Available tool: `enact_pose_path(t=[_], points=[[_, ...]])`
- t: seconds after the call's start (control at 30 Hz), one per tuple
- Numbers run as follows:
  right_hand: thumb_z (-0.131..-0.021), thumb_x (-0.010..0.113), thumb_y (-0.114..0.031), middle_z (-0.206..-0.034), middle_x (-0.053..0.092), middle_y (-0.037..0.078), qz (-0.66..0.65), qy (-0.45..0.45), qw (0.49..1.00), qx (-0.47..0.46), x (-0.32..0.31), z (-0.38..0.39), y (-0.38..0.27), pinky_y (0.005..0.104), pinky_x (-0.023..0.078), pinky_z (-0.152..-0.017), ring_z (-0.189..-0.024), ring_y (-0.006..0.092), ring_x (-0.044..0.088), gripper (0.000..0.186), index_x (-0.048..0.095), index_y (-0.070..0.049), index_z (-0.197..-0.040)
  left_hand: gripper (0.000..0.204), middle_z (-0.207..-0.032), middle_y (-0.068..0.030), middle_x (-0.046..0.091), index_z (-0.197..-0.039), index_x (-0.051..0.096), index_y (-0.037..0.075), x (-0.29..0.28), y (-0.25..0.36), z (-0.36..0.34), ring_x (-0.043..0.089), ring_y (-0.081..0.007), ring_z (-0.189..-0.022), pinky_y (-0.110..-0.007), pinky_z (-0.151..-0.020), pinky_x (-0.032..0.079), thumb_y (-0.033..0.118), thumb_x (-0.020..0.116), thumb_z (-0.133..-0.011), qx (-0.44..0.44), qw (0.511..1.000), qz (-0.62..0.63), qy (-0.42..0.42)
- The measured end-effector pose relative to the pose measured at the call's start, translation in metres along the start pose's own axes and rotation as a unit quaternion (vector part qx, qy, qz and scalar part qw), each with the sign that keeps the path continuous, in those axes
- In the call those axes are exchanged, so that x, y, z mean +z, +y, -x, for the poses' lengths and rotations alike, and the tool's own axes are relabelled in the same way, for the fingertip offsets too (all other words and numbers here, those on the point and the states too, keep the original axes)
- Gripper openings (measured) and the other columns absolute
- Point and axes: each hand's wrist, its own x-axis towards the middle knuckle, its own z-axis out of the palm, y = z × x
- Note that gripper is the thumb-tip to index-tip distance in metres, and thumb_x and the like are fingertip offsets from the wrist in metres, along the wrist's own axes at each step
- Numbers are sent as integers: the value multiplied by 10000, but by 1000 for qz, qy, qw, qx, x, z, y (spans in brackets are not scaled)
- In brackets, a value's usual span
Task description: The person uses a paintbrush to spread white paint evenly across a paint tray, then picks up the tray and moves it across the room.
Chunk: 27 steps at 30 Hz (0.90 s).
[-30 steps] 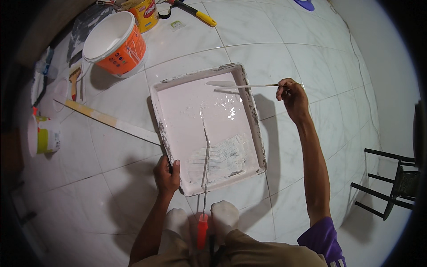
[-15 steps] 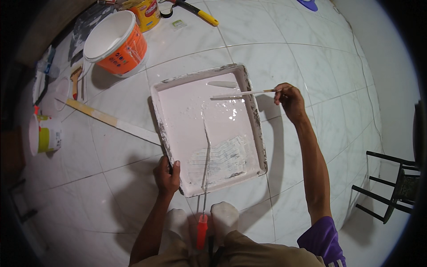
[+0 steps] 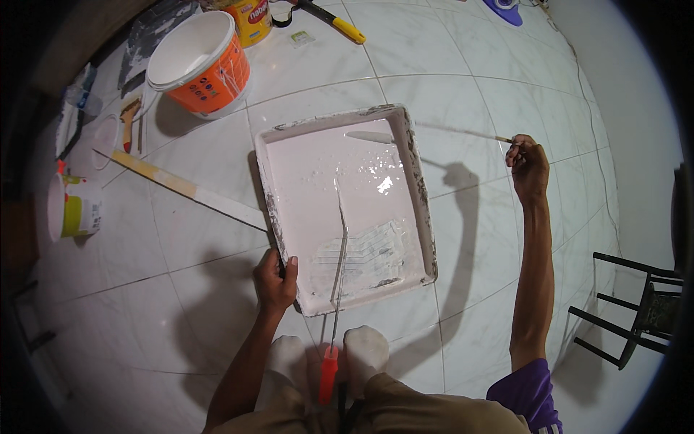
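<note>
A paint tray (image 3: 421,195) with a paint-smeared rim holds pale pink, wet paint (image 3: 303,166). My left hand (image 3: 276,281) grips its left rim near the front corner, thumb on top. To the right of the tray, my right hand (image 3: 529,165) pinches the end of a thin stick (image 3: 499,137), its far length whitish and blurred by motion. The stick points left, toward the tray's far right corner. A roller frame's wire (image 3: 342,253) lies in the paint over the ribbed end, and its red handle (image 3: 329,369) sticks out toward me between my feet.
A white and orange bucket (image 3: 210,79) stands far left, beside a yellow can (image 3: 249,22) and a yellow-handled tool (image 3: 340,25). A half-whitened wooden strip (image 3: 173,186) reaches the tray's left side. Brush (image 3: 129,123) and small tub (image 3: 79,206) are left; a dark-framed chair (image 3: 643,311) right.
My right hand has moved right and slightly away from me, drawing the stick out from over the paint to beyond the tray's right rim. My left hand keeps its grip.
</note>
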Motion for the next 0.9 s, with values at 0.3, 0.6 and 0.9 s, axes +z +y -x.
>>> enact_pose_path(t=[0.3, 0.6, 0.9], points=[[-1041, 495, -265, -761, 648, 71, -49, -43, 995, 75, 85, -10, 45, 279, 503, -623, -686, 162, 630, 329, 650, 22, -1084, 222, -695, -98, 630, -958, 632, -12, 2, -4, 1, 575, -126, -580, -318, -558, 463, 209, 638, -942, 7, 1000, -4, 7], [-1035, 496, -240, -818, 651, 73, -22, 41, 997, 69, 51, -29, 65, 283, 493, -654, -736, 182, 635, 307, 638, 21, -1111, 214, -703, -109, 638, -962, 633, -6, 1, 4, 0, 583, -153, -572, -327, -558, 465, 207, 636, -937, 16, 999, -28, 13], [-1063, 426, -326, -787, 635, 72, -30, -26, 999, -30, 20, -4, 8, 284, 482, -648, -713, 171, 611, 372, 612, -4, -1041, 210, -705, -110, 649, -977, 641, -4, -2, 0, 1, 596, -156, -574, -328, -560, 471, 202, 634, -934, 3, 1000, -30, 3]])
